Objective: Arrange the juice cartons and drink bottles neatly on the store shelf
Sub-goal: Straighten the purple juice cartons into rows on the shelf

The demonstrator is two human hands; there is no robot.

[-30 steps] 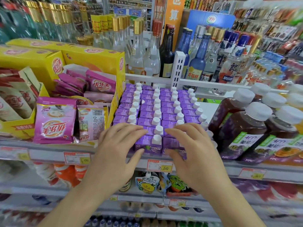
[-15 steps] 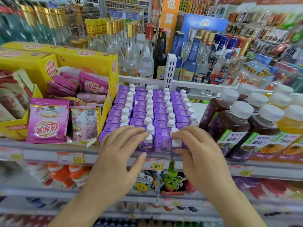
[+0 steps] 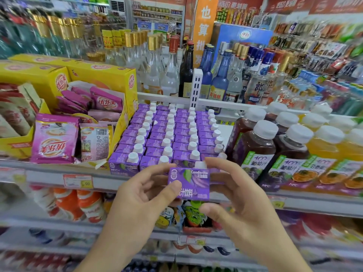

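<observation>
A small purple juice carton with a white cap hangs in front of the shelf edge, label facing me. My left hand grips its left side with thumb and fingers, and my right hand grips its right side and top. Behind it, several rows of identical purple cartons stand packed on the white shelf. To the right stand dark grape juice bottles and orange juice bottles with white caps.
Yellow boxes of pink drink sachets fill the shelf's left. Glass liquor bottles stand behind a white rail. A white divider rises at the back. Lower shelves hold pouches and bottles.
Both hands rested on the front cartons earlier. Now they have lifted one front carton out toward me and hold it in front of the shelf edge.
</observation>
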